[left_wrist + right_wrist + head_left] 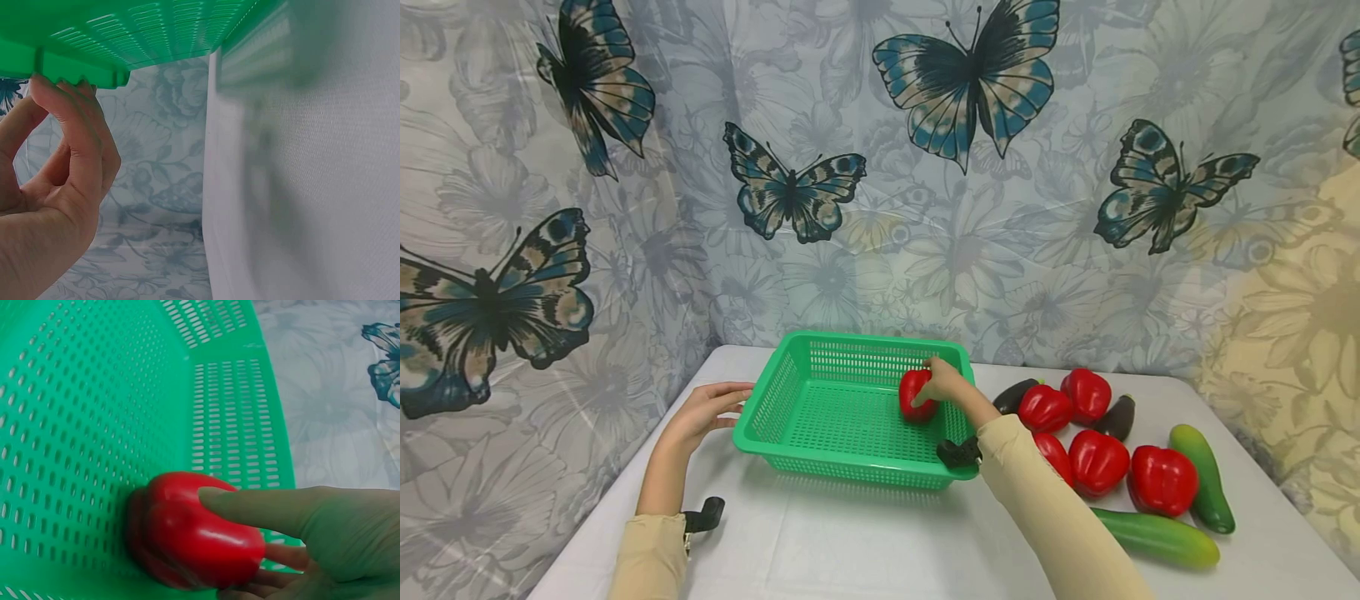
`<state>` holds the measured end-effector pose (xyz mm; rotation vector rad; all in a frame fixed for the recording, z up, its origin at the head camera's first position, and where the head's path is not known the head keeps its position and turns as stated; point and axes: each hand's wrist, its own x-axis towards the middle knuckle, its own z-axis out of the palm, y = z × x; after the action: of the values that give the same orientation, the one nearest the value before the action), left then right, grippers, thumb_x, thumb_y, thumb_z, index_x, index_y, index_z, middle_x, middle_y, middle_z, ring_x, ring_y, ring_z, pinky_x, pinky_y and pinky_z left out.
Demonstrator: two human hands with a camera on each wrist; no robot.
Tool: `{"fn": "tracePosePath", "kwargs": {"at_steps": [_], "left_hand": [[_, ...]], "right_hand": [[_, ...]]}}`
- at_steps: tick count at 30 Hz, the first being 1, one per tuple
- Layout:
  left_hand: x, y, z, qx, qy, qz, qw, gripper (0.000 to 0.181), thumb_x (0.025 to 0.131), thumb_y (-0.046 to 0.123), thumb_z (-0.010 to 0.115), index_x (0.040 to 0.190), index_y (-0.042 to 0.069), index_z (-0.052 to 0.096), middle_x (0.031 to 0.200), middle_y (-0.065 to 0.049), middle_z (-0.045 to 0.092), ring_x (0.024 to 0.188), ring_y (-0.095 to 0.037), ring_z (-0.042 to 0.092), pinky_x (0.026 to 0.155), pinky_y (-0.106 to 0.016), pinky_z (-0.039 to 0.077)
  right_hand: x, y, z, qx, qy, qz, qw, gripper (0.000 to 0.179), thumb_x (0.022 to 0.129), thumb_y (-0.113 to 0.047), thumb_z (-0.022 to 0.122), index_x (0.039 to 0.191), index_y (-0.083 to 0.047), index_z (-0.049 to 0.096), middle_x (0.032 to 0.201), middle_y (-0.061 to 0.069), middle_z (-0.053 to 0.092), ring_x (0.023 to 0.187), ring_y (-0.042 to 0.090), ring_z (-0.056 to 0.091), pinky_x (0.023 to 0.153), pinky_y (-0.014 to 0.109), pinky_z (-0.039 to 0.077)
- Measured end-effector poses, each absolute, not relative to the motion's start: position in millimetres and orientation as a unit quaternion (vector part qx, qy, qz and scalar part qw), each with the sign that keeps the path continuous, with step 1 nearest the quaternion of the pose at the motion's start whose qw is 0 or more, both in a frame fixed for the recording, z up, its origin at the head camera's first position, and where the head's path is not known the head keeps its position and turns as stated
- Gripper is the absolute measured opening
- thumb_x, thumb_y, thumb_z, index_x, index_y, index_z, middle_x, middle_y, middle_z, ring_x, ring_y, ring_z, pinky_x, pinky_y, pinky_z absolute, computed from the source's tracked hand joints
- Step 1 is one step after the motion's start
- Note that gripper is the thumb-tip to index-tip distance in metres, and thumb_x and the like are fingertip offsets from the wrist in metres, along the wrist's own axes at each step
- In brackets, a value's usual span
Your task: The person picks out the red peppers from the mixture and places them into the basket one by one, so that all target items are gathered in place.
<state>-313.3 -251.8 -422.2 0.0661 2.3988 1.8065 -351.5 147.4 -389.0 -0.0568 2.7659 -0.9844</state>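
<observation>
A green perforated plastic basket [865, 471] stands on the white table. Inside it, toward the right end, my right hand [946, 383] grips a red bell pepper [913, 393]. The right wrist view shows the thumb lying across the pepper [206, 531] and the other fingers partly hidden behind it. My left hand [707, 412] is at the basket's left end. In the left wrist view, the bent fingers [84, 137] of that hand reach up to the basket rim [81, 72], tips touching it. The thumb's tip is hidden there.
Right of the basket lie several more red bell peppers [1162, 481], dark eggplants [1117, 418] and green cucumber-like vegetables [1157, 537] [1202, 479]. My right forearm partly covers this group. A butterfly-patterned curtain [850, 283] hangs behind and left of the table.
</observation>
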Motion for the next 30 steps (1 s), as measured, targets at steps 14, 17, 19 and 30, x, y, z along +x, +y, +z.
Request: {"fn": "tracePosePath", "kwargs": {"at_steps": [14,17,19,30], "left_hand": [[-312,-251,-421,0.022,0.796,0.601,0.069,0.055,0.095,0.034,0.064,0.136,-0.002,0.054,0.111,0.008,0.064,0.094,-0.011,0.061,0.080,-0.029,0.055],[-313,-251,-421,0.024,0.796,0.601,0.070,0.055,0.096,0.034,0.064,0.136,-0.003,0.053,0.111,0.008,0.064,0.094,-0.011,0.061,0.080,-0.029,0.055],[-313,-252,-422,0.023,0.796,0.601,0.069,0.055,0.096,0.033,0.063,0.136,-0.002,0.053,0.111,0.008,0.064,0.094,-0.011,0.062,0.080,-0.029,0.055],[-313,-251,-423,0.019,0.799,0.597,0.069,0.054,0.097,0.033,0.062,0.137,-0.002,0.052,0.115,0.003,0.063,0.095,-0.011,0.061,0.081,-0.030,0.055]], "right_hand": [[-350,152,-384,-0.028,0.926,-0.364,0.094,0.081,0.079,-0.008,0.078,0.146,0.007,0.034,0.146,0.029,0.040,0.133,0.042,0.044,0.104,0.049,0.046],[-350,152,-381,-0.032,0.923,-0.371,0.093,0.081,0.080,-0.009,0.077,0.147,0.005,0.033,0.148,0.030,0.038,0.136,0.044,0.041,0.106,0.050,0.043],[-349,153,-379,-0.033,0.923,-0.373,0.092,0.081,0.082,-0.010,0.077,0.148,0.005,0.032,0.149,0.030,0.037,0.137,0.044,0.039,0.108,0.051,0.041],[-343,156,-365,-0.052,0.917,-0.386,0.084,0.082,0.085,-0.021,0.076,0.149,0.004,0.031,0.153,0.027,0.034,0.143,0.041,0.033,0.112,0.050,0.038]]}}
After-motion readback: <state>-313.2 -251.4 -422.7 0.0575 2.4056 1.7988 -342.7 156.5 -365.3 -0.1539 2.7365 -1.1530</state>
